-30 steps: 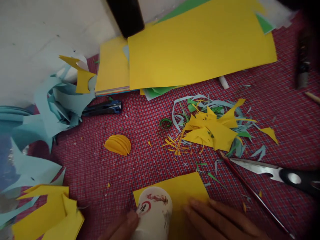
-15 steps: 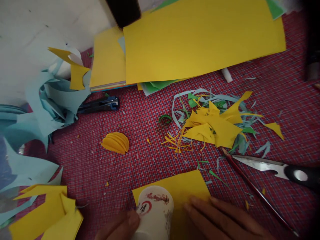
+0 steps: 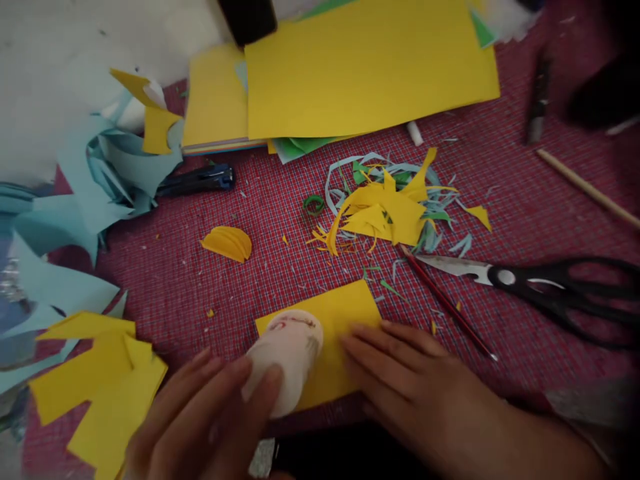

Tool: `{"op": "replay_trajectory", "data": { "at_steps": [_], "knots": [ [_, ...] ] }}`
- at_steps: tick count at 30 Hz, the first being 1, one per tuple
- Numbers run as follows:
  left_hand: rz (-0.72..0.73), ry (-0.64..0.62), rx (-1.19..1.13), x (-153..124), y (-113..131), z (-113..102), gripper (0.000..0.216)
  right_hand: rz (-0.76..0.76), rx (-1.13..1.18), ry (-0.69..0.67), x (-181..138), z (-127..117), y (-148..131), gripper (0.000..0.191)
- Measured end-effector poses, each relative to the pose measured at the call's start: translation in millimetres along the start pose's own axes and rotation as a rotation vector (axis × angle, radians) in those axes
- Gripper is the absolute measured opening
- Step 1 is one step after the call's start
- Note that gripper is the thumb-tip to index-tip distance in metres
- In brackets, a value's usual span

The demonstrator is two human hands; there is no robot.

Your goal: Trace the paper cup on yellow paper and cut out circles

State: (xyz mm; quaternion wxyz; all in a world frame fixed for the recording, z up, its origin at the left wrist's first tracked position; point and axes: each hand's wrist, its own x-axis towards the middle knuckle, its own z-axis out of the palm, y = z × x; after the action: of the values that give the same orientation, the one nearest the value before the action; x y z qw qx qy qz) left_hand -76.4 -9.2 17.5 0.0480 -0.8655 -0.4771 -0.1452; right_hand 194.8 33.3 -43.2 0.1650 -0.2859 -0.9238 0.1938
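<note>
A white paper cup with reddish print stands on a small yellow sheet of paper near the table's front edge; motion blurs its outline. My left hand is closed on the cup's near side, thumb and fingertips against it. Flat on the right part of that sheet lies my right hand, fingers stretched out. Just beyond the right hand is a dark red pencil, its tip beside the blades of black-handled scissors.
Paper scraps are heaped mid-table. Large yellow sheets lie behind, beside a blue cutter. Stacked orange petal shapes sit left of centre. Light-blue offcuts and yellow offcuts lie along the left; a wooden stick is at right.
The view has shifted, so more of both hands and the whole scissors show. My left hand has come further over the cup's near side. The right hand stays flat on the sheet.
</note>
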Motion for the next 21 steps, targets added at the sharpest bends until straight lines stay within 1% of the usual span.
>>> {"op": "replay_trajectory", "data": {
  "at_steps": [2,3,6,9,11,12,15,17,19,21],
  "knots": [
    [-0.069,-0.079,-0.073,12.7,7.3,-7.4,0.034,-0.021,-0.013,-0.028,1.0,-1.3,0.3,0.029],
    [-0.096,-0.094,-0.098,16.7,10.9,-10.3,0.034,-0.03,-0.022,-0.029,1.9,-2.2,0.0,0.029],
    [-0.122,-0.117,-0.13,21.8,16.7,-15.5,0.041,-0.041,-0.045,-0.022,4.9,-5.8,-2.5,0.028],
    [-0.116,-0.119,-0.129,25.0,12.0,-19.7,0.046,-0.033,-0.065,-0.019,7.5,-9.1,-6.2,0.029],
    [-0.072,-0.136,-0.128,30.6,5.3,-23.8,0.05,-0.026,-0.078,-0.021,8.8,-10.3,-8.1,0.028],
    [-0.042,-0.163,-0.125,34.7,1.7,-25.9,0.053,-0.022,-0.084,-0.023,9.3,-10.6,-8.7,0.028],
    [0.06,-0.296,-0.129,50.1,-8.1,-29.4,0.063,-0.019,-0.098,-0.031,9.5,-10.5,-9.3,0.027],
    [0.144,-0.398,-0.172,60.3,-12.7,-27.5,0.067,-0.017,-0.106,-0.042,8.7,-10.2,-9.4,0.028],
    [0.216,-0.473,-0.217,68.4,-15.5,-22.0,0.065,-0.012,-0.114,-0.053,7.4,-10.1,-9.5,0.029],
    [0.261,-0.537,-0.236,73.6,-16.3,-14.7,0.057,-0.006,-0.117,-0.063,6.3,-10.4,-9.8,0.03]
  ]
}}
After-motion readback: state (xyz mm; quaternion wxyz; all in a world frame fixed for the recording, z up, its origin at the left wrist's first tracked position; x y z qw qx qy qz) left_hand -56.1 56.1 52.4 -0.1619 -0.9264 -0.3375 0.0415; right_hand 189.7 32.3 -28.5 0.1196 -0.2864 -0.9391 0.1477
